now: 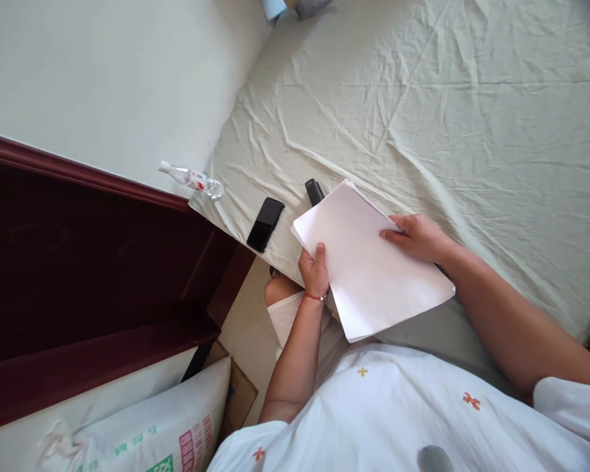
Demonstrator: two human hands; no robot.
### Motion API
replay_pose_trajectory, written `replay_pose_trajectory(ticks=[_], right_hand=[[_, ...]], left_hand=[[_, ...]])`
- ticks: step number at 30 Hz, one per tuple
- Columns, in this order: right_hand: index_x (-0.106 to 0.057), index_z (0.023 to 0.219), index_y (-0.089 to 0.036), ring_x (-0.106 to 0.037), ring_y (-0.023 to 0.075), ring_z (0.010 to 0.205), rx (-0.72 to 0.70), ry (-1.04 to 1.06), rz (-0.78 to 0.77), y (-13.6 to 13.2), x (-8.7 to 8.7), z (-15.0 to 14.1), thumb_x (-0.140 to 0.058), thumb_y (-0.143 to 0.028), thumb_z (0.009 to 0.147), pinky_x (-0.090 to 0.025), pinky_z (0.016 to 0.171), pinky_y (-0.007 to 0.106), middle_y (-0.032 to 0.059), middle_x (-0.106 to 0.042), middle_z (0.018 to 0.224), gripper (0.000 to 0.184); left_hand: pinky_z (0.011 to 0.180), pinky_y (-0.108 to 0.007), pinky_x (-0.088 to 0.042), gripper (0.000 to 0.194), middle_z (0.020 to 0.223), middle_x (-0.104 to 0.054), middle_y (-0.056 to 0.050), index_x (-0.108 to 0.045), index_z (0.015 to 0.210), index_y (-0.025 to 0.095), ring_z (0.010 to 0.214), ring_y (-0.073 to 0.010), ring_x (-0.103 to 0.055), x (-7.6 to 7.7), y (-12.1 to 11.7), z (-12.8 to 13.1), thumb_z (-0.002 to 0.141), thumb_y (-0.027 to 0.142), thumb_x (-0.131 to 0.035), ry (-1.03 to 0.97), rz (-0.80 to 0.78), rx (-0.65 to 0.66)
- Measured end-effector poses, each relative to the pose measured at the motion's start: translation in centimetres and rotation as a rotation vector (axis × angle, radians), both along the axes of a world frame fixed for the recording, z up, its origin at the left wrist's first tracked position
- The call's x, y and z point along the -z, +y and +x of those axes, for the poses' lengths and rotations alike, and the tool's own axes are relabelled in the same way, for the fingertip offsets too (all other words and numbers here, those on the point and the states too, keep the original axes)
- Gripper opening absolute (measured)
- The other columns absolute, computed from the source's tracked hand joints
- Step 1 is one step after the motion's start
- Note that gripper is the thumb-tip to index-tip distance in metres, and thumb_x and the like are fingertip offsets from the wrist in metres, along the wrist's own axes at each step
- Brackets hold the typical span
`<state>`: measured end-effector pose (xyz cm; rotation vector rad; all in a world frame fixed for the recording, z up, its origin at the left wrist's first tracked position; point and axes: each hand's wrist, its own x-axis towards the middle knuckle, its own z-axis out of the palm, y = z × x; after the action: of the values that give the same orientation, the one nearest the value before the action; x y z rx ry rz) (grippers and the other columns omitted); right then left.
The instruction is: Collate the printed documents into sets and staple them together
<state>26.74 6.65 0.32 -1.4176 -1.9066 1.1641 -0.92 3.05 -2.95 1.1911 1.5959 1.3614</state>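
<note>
A stack of white paper sheets [368, 262] lies tilted at the near corner of the bed. My left hand [314, 270], with a red cord at the wrist, grips the stack's left edge, thumb on top. My right hand [417, 236] holds the stack's right side, fingers curled over the top sheet. A small black object [314, 191], partly hidden, pokes out from behind the paper's far corner. A black phone [265, 224] lies face up just left of the paper.
A wrinkled pale green sheet [447, 111] covers the bed. A plastic water bottle [193, 179] lies at the bed's corner by the white wall. A dark red wooden headboard [88, 262] stands at the left. A printed white sack [162, 432] sits below it.
</note>
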Motion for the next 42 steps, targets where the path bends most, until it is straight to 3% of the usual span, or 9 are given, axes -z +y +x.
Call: replay_pose_trajectory(ticks=[4, 19, 30, 42], right_hand=[[-0.065, 0.086, -0.023, -0.062, 0.0187, 0.07, -0.028, -0.026, -0.094, 0.1, -0.1, -0.1, -0.052, -0.047, 0.097, -0.042, 0.066, 0.031, 0.001, -0.071, 0.078, 0.029], [-0.05, 0.076, -0.024, -0.052, 0.0175, 0.065, -0.033, -0.042, -0.056, 0.4, -0.9, -0.6, -0.049, -0.043, 0.094, -0.035, 0.066, 0.031, 0.0001, -0.058, 0.067, 0.026], [-0.047, 0.078, -0.024, -0.05, 0.017, 0.064, -0.038, -0.053, -0.095, 0.3, -1.4, -0.6, -0.049, -0.038, 0.096, -0.033, 0.065, 0.03, -0.0008, -0.055, 0.067, 0.022], [-0.049, 0.081, -0.024, -0.053, 0.0181, 0.066, -0.035, -0.077, -0.08, -0.2, -1.2, -0.5, -0.048, -0.039, 0.098, -0.034, 0.066, 0.031, 0.0006, -0.059, 0.07, 0.023]], left_hand=[[0.1, -0.034, -0.054, 0.054, 0.118, -0.077, -0.012, -0.073, 0.121, 0.013, 0.111, -0.0234, -0.072, 0.4, 0.0, -0.1, 0.092, 0.059, -0.07, 0.012, -0.003, -0.009], [0.097, -0.035, -0.056, 0.056, 0.114, -0.077, -0.014, -0.076, 0.113, 0.012, 0.107, -0.0247, -0.073, 0.8, 0.4, -0.1, 0.087, 0.062, -0.073, 0.026, -0.031, -0.06], [0.092, -0.031, -0.057, 0.053, 0.107, -0.078, -0.012, -0.075, 0.107, 0.011, 0.1, -0.0219, -0.074, 0.3, 0.3, 0.1, 0.084, 0.059, -0.076, 0.037, -0.042, -0.096], [0.094, -0.032, -0.057, 0.054, 0.113, -0.078, -0.013, -0.075, 0.113, 0.012, 0.104, -0.0226, -0.074, 0.3, 0.1, 0.2, 0.086, 0.059, -0.075, 0.023, -0.04, -0.07]])
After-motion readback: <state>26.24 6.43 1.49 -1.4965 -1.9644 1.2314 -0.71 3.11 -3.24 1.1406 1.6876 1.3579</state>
